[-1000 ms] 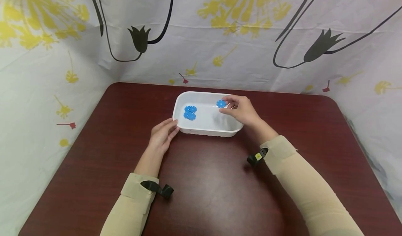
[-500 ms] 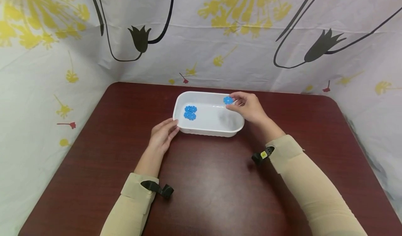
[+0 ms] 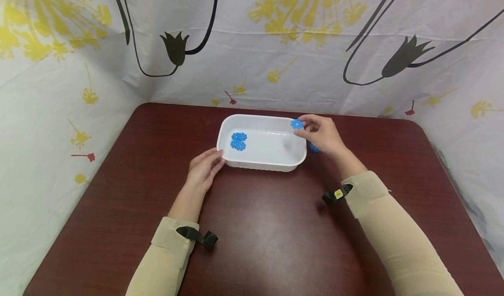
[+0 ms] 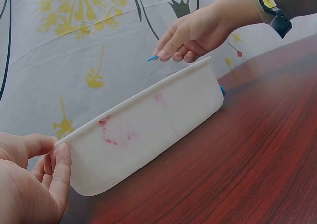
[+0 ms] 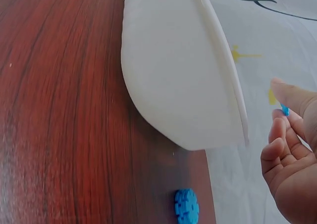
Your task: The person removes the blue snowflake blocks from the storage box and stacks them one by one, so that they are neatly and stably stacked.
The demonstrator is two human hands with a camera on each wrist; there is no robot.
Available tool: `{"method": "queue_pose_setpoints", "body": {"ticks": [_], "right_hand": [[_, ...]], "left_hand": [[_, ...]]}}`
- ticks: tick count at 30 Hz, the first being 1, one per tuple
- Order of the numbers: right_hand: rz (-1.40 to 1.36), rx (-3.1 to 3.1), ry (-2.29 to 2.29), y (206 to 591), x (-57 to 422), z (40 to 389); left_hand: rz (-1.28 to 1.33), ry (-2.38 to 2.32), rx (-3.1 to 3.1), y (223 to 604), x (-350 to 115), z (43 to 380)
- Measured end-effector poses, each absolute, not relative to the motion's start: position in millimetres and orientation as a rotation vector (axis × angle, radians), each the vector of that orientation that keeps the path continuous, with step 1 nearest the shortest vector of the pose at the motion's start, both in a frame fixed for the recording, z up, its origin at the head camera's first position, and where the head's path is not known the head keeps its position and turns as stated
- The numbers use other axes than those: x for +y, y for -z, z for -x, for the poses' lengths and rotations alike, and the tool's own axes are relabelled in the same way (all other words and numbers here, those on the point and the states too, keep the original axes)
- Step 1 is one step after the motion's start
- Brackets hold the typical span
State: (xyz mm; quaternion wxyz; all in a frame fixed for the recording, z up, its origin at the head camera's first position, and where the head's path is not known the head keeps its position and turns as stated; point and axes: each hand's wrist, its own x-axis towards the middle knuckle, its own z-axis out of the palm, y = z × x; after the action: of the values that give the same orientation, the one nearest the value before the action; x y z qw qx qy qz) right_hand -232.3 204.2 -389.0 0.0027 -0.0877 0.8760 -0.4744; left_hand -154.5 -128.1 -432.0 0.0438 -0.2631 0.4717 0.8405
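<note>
A white plastic tray (image 3: 264,149) stands on the table. My left hand (image 3: 203,172) grips its near left corner, thumb and fingers on the rim (image 4: 63,140). Between thumb and fingers my right hand (image 3: 323,135) pinches a blue snowflake disc (image 3: 297,124) above the tray's far right corner. Several overlapping blue snowflake discs (image 3: 238,141) lie inside the tray at its left end. Outside, by the right end, sits a stack of blue snowflake discs (image 5: 187,207), partly hidden behind my right hand in the head view.
The dark red-brown table (image 3: 256,226) has rounded far corners. A white patterned cloth (image 3: 299,77) hangs behind the table and along its sides. Black straps with small devices circle both sleeves.
My right hand has moved rightward with the blue disc, from over the tray's inside to its right edge. The blue discs beside the tray have come into sight. My left hand stays put.
</note>
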Motion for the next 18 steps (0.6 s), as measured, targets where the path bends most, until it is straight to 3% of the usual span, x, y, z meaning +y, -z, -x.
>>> {"method": "queue_pose_setpoints", "body": {"ticks": [18], "right_hand": [[0.158, 2.767, 1.507, 402.4, 233.2, 228.9]], "left_hand": [[0.791, -2.553, 1.443, 430.1, -128.8, 153.0]]}}
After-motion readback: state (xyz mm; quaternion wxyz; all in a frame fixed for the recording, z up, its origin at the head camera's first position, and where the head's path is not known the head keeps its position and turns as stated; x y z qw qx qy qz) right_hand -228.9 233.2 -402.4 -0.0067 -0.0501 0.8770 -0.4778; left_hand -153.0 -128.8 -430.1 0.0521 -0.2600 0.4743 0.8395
